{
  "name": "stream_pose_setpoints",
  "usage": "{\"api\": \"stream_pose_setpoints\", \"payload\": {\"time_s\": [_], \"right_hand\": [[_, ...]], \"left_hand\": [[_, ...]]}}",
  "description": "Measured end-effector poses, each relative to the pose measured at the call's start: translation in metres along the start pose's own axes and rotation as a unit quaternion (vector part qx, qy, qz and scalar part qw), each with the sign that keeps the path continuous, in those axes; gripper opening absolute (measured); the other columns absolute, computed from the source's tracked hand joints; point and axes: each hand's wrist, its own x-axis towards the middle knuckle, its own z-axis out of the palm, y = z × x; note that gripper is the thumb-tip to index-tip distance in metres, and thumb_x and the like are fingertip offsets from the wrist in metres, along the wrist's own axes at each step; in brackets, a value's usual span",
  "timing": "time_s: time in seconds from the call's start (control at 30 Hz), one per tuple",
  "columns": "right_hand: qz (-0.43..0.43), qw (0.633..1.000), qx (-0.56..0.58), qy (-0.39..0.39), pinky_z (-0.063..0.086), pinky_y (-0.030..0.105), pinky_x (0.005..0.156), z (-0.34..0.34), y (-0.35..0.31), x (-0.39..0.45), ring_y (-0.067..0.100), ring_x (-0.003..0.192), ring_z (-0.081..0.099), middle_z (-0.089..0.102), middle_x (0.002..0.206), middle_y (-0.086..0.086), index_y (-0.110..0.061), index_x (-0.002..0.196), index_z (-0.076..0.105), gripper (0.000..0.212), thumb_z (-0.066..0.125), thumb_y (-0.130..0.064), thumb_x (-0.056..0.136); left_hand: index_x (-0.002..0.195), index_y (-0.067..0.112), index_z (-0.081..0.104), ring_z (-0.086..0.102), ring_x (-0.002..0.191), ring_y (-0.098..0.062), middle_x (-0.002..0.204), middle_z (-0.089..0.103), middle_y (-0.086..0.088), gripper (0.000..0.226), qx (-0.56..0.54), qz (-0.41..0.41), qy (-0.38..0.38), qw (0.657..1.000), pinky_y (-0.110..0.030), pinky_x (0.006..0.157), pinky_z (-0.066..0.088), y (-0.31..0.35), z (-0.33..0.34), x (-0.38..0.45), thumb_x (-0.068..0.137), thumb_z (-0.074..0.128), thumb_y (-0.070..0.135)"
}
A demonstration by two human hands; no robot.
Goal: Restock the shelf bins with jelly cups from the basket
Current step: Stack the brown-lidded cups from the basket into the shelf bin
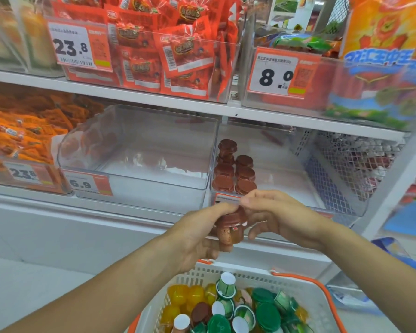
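A shop, snack aisle. White shelves (154,98) w/ clear bins (139,169) of packed goods, red snack packs (178,51) up top. Price tags (77,48) on bin fronts: 23.8, 8.0, 6.9, w/ barcodes. Plastic shopping basket (305,294) full of jelly cups (264,313) below.

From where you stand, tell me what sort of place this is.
Most likely a shop's snack aisle: price tags clipped to clear shelf bins, red snack packets stacked above, and a shopping basket of jelly cups below the hands.
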Motion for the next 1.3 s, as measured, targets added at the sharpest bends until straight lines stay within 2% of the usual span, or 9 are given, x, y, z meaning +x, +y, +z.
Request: {"api": "stream_pose_setpoints", "payload": {"time_s": [0.23,0.43,0.57,0.7,0.9,1.0,1.1,1.2,1.3], "right_hand": [[0.071,0.997,-0.040,0.007,0.052,0.026,0.057,0.001,0.003,0.005,0.018,0.065,0.060,0.067,0.085,0.015,-0.003,0.095,0.071,0.032,0.072,-0.032,0.083],[0.182,0.981,0.064,-0.036,0.058,0.027,0.054,0.002,0.003,0.005,0.021,0.057,0.067,0.066,0.074,0.017,-0.003,0.085,0.072,0.017,0.076,-0.016,0.076],[0.137,0.974,0.179,0.028,0.058,0.025,0.052,-0.006,-0.003,0.011,0.018,0.054,0.064,0.065,0.076,0.017,0.001,0.100,0.068,0.026,0.070,-0.012,0.078],[0.056,0.960,0.231,0.151,0.059,0.021,0.057,-0.038,-0.027,0.035,0.014,0.056,0.062,0.063,0.070,0.010,0.000,0.098,0.064,0.014,0.063,-0.012,0.090],[0.043,0.927,0.213,0.307,0.055,0.022,0.049,-0.083,-0.032,0.123,0.021,0.086,0.064,0.064,0.101,0.016,-0.003,0.121,0.060,0.023,0.054,-0.010,0.100],[0.078,0.921,0.133,0.358,0.055,0.024,0.044,-0.089,-0.029,0.154,0.014,0.062,0.058,0.064,0.083,0.012,-0.012,0.126,0.057,0.024,0.052,-0.014,0.102],[0.101,0.914,0.064,0.387,0.054,0.026,0.049,-0.094,-0.021,0.172,0.014,0.054,0.054,0.070,0.098,0.015,-0.013,0.132,0.054,0.029,0.050,-0.013,0.103],[0.120,0.905,0.038,0.407,0.055,0.026,0.042,-0.102,-0.009,0.181,0.016,0.051,0.058,0.065,0.072,0.013,-0.003,0.123,0.059,0.028,0.058,-0.017,0.099],[0.112,0.895,0.015,0.431,0.058,0.031,0.056,-0.106,-0.005,0.187,0.016,0.050,0.058,0.065,0.068,0.012,-0.003,0.112,0.066,0.023,0.065,-0.019,0.095]], "left_hand": [[0.106,0.004,0.070,0.069,0.081,-0.035,0.095,0.075,-0.021,0.041,0.015,0.007,0.040,0.999,-0.026,0.047,0.033,-0.006,0.000,0.008,0.092,0.066,0.042],[0.102,0.009,0.071,0.050,0.060,-0.024,0.071,0.071,-0.012,0.064,0.075,0.023,0.090,0.993,-0.025,0.045,0.032,-0.004,-0.002,0.009,0.095,0.042,0.065],[0.109,0.009,0.063,0.067,0.068,-0.030,0.088,0.075,-0.018,0.052,-0.001,0.039,0.079,0.996,-0.030,0.050,0.042,0.001,-0.001,0.004,0.106,0.029,0.048],[0.105,0.004,0.065,0.069,0.075,-0.026,0.102,0.070,-0.016,0.039,0.015,0.041,0.120,0.992,-0.031,0.056,0.049,0.001,-0.010,0.010,0.103,0.042,0.036],[0.100,0.009,0.063,0.072,0.083,-0.025,0.100,0.069,-0.009,0.014,0.024,0.076,0.189,0.979,-0.034,0.064,0.051,-0.002,-0.021,0.029,0.096,0.052,0.016],[0.097,0.011,0.063,0.071,0.088,-0.023,0.100,0.068,-0.008,0.010,0.047,0.083,0.193,0.977,-0.033,0.065,0.051,-0.006,-0.026,0.035,0.095,0.055,0.015],[0.100,0.012,0.064,0.070,0.090,-0.022,0.098,0.068,-0.006,0.011,0.053,0.091,0.195,0.975,-0.034,0.067,0.052,-0.006,-0.031,0.037,0.095,0.055,0.018],[0.099,0.012,0.064,0.069,0.092,-0.024,0.095,0.068,-0.006,0.012,0.053,0.099,0.189,0.976,-0.040,0.073,0.054,-0.003,-0.031,0.038,0.094,0.057,0.020],[0.098,0.013,0.064,0.068,0.093,-0.024,0.093,0.067,-0.004,0.012,0.060,0.099,0.178,0.977,-0.040,0.076,0.055,-0.003,-0.027,0.039,0.094,0.057,0.021]]}}
